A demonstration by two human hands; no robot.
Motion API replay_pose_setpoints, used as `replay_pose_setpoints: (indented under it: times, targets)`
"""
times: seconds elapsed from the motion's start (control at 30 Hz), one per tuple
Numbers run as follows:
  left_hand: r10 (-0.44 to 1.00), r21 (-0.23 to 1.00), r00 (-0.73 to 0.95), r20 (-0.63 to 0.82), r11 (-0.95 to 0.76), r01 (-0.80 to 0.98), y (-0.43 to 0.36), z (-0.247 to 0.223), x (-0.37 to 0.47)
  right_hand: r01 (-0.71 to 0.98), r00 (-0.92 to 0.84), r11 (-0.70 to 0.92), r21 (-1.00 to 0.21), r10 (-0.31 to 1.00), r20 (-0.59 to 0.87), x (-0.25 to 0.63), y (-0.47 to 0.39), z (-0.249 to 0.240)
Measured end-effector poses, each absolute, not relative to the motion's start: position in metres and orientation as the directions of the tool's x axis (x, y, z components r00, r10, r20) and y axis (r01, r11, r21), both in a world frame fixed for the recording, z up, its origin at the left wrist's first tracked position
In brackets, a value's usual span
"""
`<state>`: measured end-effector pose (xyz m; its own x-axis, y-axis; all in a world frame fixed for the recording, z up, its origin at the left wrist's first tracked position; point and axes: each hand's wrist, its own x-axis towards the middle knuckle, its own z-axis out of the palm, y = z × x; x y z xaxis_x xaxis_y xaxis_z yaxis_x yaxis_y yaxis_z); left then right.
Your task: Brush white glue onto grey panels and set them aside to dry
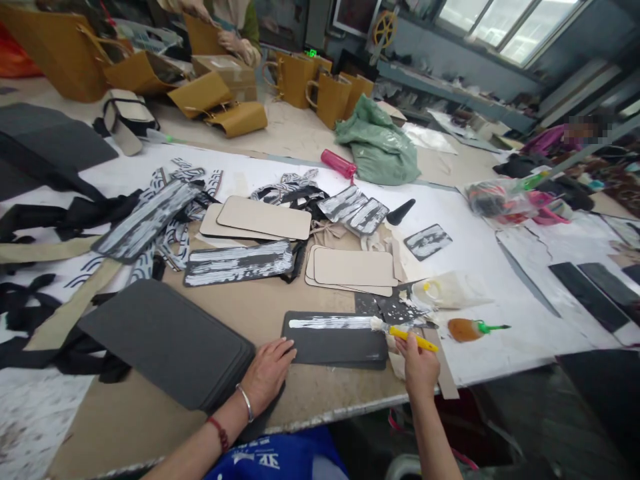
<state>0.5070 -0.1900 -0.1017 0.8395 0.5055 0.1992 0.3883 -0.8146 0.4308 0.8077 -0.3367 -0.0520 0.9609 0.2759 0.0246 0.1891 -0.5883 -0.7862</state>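
My right hand (420,367) grips a paintbrush (413,337) by its yellow handle. Its whitish bristles touch a dark rectangular panel (335,347), where a streak of white paste runs along the upper part. My left hand (270,373) lies flat with fingers stretched out, fingertips at that panel's left end. Beside it is a stack of larger dark panels (170,340). Above the worked panel lie pale beige rounded pieces (355,267) and a dark panel streaked white (240,262). Right of the brush sits an amber bottle (465,329) with a green nozzle.
Patterned straps and black strips (115,213) are heaped at left. A milky plastic bag (450,291) lies near the brush. Farther back are a green bag (380,143), a pink cylinder (339,164) and mustard handbags (330,97). Another person's hands (233,43) are at the far side.
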Motion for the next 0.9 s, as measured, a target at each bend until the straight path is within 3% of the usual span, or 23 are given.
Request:
replay_pose_setpoints:
  times: [0.1, 0.2, 0.37, 0.53, 0.67, 0.9]
  targets:
    - [0.507, 0.454, 0.837, 0.205, -0.807, 0.378, -0.189, -0.102, 0.507, 0.139, 0.97, -0.628, -0.766, 0.241, -0.021, 0.805, -0.34, -0.039]
    - [0.549, 0.558, 0.82, 0.161, -0.736, 0.383, -0.184, -0.096, 0.508, 0.071, 0.957, -0.538, -0.84, 0.275, -0.095, 0.778, -0.336, -0.027]
    - [0.668, 0.802, 0.738, -0.097, -0.387, 0.455, -0.167, -0.075, 0.509, -0.154, 0.855, -0.312, -0.937, 0.434, -0.285, 0.703, -0.317, -0.026]
    - [0.65, 0.851, 0.725, -0.23, -0.227, 0.473, -0.155, -0.064, 0.507, -0.247, 0.777, -0.281, -0.927, 0.514, -0.362, 0.646, -0.296, -0.041]
    - [0.632, 0.839, 0.746, -0.21, -0.276, 0.469, -0.154, -0.072, 0.505, -0.284, 0.761, -0.286, -0.915, 0.514, -0.396, 0.63, -0.287, -0.053]
    - [0.533, 0.668, 0.846, -0.012, -0.625, 0.403, -0.165, -0.088, 0.502, -0.181, 0.86, -0.37, -0.911, 0.391, -0.329, 0.673, -0.316, -0.058]
